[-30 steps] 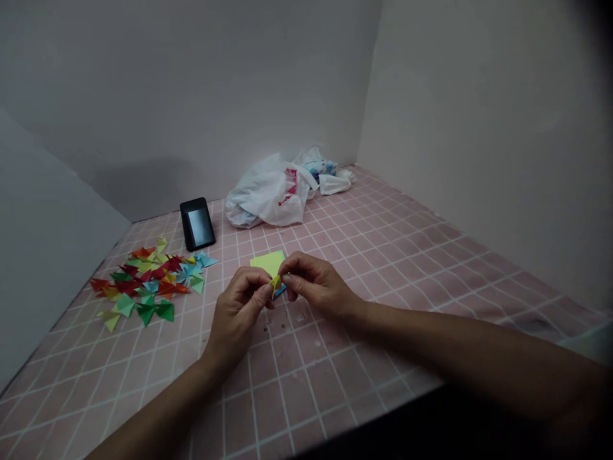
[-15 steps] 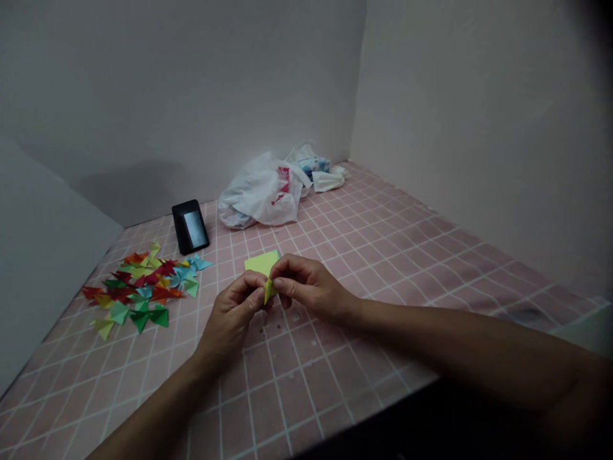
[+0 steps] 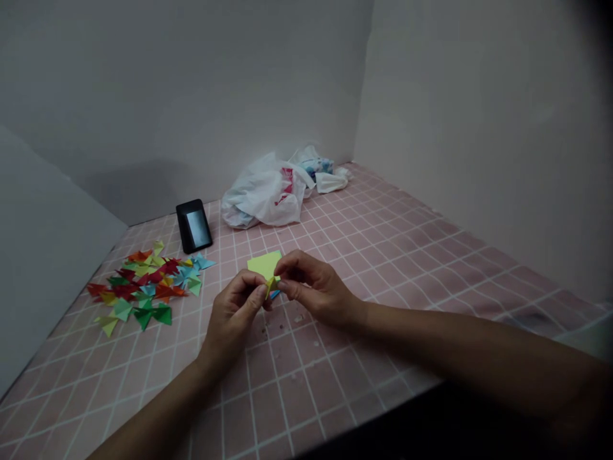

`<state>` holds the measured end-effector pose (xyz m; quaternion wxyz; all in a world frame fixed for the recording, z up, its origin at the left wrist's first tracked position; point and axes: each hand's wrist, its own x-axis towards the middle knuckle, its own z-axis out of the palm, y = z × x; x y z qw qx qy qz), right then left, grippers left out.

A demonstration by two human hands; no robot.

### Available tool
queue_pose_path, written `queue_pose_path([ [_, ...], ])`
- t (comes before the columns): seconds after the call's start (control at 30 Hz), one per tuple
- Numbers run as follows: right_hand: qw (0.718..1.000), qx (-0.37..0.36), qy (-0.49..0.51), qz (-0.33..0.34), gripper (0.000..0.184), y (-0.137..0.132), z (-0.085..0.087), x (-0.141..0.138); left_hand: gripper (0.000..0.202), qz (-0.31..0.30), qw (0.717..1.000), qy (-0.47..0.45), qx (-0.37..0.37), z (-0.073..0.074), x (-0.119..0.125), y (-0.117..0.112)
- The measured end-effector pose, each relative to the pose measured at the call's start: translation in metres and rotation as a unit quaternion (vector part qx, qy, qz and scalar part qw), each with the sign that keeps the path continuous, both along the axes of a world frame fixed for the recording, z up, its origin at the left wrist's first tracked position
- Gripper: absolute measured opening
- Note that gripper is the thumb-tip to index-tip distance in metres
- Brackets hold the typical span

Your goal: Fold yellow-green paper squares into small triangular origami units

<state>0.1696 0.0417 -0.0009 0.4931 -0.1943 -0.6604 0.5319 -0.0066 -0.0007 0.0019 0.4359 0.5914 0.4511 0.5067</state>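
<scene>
Yellow folded paper [image 3: 271,287] is pinched tight in the grip of your left hand [image 3: 233,317] and right hand [image 3: 313,287], just beside a green square sheet [image 3: 264,264] on the pink table [image 3: 306,396].

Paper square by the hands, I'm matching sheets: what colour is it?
The paper square is pale yellow-green; the head view shows it best.

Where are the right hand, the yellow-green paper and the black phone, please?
Right hand [image 3: 313,287]: head view, back of the hand.
Yellow-green paper [image 3: 263,263]: head view, upper corner.
Black phone [image 3: 194,227]: head view, screen.
</scene>
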Motion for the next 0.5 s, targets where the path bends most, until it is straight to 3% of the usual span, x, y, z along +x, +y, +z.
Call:
queue_pose_path([
  [0.5,0.987,0.141,-0.039,-0.072,0.016,0.0046,-0.0042,0.0016,0.012,0.052,0.998,0.002,-0.039,0.003,0.0046,-0.0004],
])
